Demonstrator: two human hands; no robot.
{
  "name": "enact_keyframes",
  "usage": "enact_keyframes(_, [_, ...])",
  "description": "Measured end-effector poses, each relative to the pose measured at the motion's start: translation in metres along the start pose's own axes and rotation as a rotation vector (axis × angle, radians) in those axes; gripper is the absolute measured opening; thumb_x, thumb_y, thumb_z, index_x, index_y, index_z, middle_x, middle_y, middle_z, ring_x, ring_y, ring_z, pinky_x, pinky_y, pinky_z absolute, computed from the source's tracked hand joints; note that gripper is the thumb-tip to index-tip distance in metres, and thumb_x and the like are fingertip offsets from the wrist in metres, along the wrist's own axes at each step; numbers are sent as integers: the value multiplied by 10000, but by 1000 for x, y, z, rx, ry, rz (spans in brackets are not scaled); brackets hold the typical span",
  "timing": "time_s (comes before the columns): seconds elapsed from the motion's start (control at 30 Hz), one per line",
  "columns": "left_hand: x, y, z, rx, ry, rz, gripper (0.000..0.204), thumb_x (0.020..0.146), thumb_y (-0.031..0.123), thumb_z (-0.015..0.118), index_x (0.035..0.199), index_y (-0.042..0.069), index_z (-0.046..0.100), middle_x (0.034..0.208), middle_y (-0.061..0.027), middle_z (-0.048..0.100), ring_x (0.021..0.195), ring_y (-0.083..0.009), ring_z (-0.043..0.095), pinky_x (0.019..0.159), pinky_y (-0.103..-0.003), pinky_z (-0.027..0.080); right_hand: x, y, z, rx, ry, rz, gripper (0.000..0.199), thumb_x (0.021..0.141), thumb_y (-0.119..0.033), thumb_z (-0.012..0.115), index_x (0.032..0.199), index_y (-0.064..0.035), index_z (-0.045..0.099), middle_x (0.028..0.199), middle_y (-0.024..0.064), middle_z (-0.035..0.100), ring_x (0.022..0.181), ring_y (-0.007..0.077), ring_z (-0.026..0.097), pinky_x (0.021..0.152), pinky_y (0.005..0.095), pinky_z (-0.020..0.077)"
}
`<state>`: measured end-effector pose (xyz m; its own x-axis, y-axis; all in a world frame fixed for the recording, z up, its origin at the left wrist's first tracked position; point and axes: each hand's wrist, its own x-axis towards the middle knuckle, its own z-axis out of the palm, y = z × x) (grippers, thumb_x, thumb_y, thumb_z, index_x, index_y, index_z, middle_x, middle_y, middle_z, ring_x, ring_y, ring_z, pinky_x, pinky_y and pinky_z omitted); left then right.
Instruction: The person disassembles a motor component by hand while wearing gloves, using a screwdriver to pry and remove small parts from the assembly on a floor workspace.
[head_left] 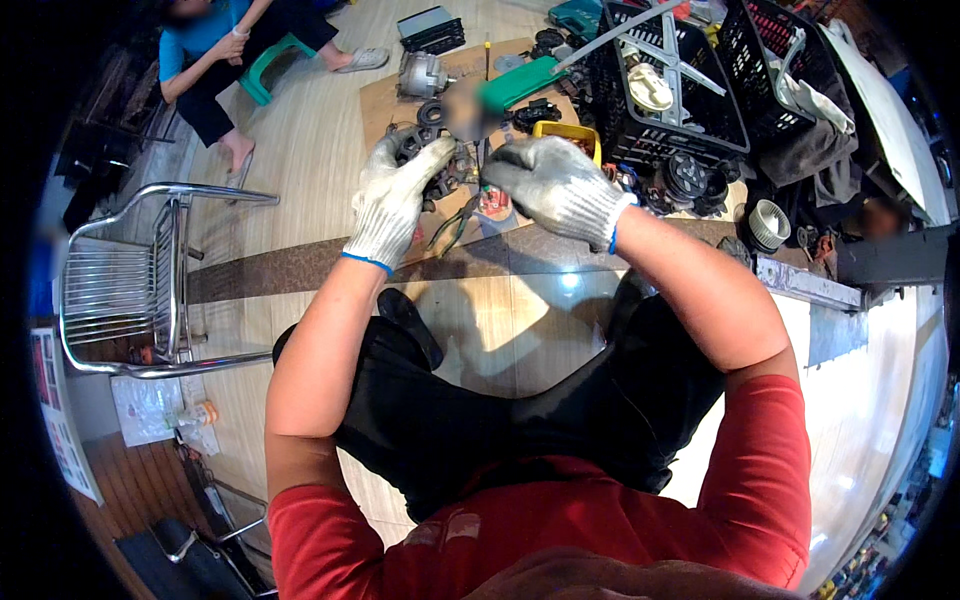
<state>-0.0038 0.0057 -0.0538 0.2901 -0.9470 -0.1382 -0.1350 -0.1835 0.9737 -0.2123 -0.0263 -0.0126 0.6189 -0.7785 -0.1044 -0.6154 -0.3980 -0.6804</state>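
Observation:
My left hand (395,190), in a white knit glove with a blue cuff edge, grips a dark round metal machine part (440,185) from its left side. Close by on the right, my right hand (555,185) wears a matching glove with grey-coated fingers. Its fingers are curled together at the part's right side; whatever they hold is hidden. Just below the part lie pliers (455,225) with dark green handles. Beyond my hands, a silver motor-like unit (422,76) and a dark ring-shaped part (430,113) rest on a cardboard sheet (378,98).
A yellow bin (585,132) stands beyond my right hand, near a green flat object (522,84). Black crates (735,135) fill the far right, with a white fan wheel (768,224) nearer. At left is a metal chair (165,270); a person (200,60) sits beyond it.

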Motion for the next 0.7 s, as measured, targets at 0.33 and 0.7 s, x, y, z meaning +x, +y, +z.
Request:
enact_keyframes(0.33, [6, 3, -28, -452, -189, -51, 360, 949, 222, 663, 1221, -7, 607, 1023, -71, 701, 837, -141, 674, 677, -255, 538, 12, 34, -16, -43, -158, 51, 285, 929, -252, 563, 1067, -51, 712, 985, 219, 685, 907, 356, 674, 808, 437, 523])
enact_keyframes(0.7, [10, -2, -26, -552, -241, -197, 214, 989, 222, 591, 1085, 41, 654, 912, -76, 711, 718, -152, 698, 567, -237, 557, 5, 48, -2, 72, -342, -201, 584, 927, -441, 637, 1345, -35, 588, 1114, 184, 690, 992, 250, 662, 894, 346, 513])
